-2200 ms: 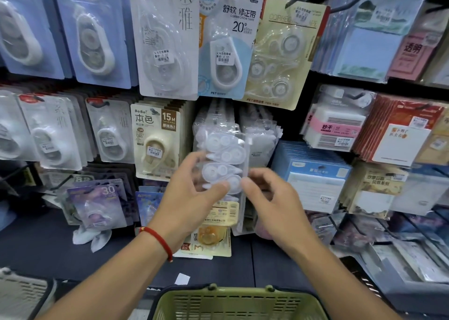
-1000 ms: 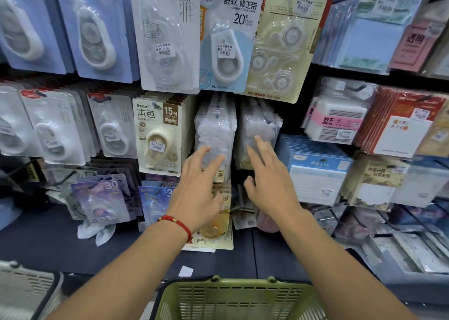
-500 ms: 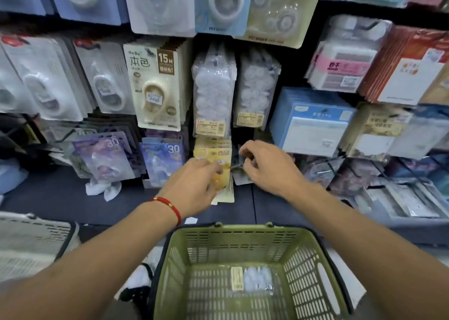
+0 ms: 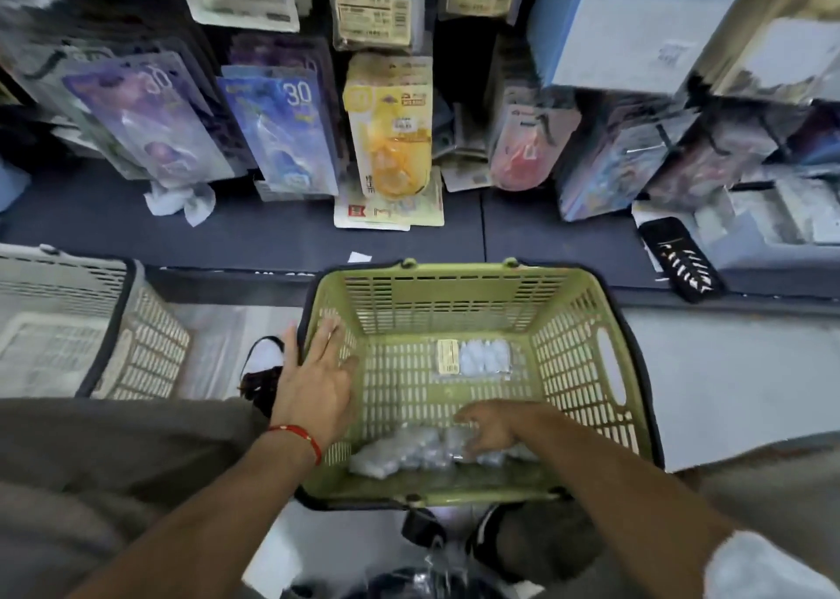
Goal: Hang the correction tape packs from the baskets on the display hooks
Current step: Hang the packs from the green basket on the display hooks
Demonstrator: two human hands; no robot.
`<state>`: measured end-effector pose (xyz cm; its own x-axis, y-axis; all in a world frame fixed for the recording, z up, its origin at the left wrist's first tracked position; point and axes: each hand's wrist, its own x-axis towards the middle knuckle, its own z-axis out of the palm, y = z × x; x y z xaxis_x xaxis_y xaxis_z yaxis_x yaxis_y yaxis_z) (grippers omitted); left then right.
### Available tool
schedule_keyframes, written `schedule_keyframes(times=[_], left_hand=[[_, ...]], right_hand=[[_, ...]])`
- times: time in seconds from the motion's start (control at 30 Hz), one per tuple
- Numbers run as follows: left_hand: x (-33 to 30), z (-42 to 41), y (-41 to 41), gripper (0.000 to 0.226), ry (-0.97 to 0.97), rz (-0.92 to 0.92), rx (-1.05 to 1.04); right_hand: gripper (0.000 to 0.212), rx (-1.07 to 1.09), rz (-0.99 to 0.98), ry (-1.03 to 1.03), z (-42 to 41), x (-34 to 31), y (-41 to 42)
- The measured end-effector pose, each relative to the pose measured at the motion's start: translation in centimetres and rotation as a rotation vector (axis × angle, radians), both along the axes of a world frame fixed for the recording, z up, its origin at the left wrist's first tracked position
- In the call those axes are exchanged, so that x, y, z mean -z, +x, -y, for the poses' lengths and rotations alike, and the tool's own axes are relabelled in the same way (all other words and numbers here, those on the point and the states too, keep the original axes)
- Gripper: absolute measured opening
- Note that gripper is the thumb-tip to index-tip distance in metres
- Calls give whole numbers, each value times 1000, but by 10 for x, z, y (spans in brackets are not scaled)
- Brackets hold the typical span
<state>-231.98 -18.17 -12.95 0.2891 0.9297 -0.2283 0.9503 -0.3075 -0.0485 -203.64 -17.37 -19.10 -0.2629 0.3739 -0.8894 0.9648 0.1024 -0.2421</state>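
Seen from the head camera, the left hand [image 4: 313, 385] rests with straight fingers on the green basket [image 4: 591, 325] rim, while the right hand [image 4: 488, 430] reaches inside, fingers curling onto a heap of correction tape packs [image 4: 400, 455]; another pack [image 4: 475, 356] lies apart

Head view: even, moderate indoor light from above; no hard shadows. Green basket [image 4: 436, 298] interior evenly lit. Dark shelf ledge [image 4: 254, 230] reads dim, low contrast. Upper rows of hanging packs [image 4: 386, 7] smeared by motion blur, print mostly unreadable. Right hand [image 4: 488, 430] soft, fingers blurred against clear packs [image 4: 400, 455], which show pale sheen. Left hand [image 4: 313, 385] sharper. Wide-angle distortion bends the grey basket [image 4: 68, 289] at left edge; corners stretched, smeared.
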Motion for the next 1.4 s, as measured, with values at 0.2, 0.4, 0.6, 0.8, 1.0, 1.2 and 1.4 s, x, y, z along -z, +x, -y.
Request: schedule_keyframes(times=[0.2, 0.4, 0.6, 0.8, 1.0, 1.2, 1.4], left_hand=[[30, 2, 49, 56, -775, 156, -92], [64, 12, 63, 68, -902, 207, -273], [35, -13, 54, 45, -761, 640, -665], [14, -12, 50, 43, -721, 1314, -1097], [-9, -10, 52, 45, -843, 1599, -1119], [-26, -3, 55, 44, -801, 1613, -973], [-33, -1, 54, 36, -674, 1613, -899]], right_hand=[[82, 189, -78, 7, 11, 32, 7], [57, 474, -196, 109, 8, 42, 30], [69, 897, -351, 129, -18, 30, 50], [133, 1237, -651, 62, -43, -26, 53], [116, 1186, -773, 67, -39, -67, 29], [78, 773, -627, 206, -23, -96, -7], [97, 728, -599, 267, -9, -115, -17]])
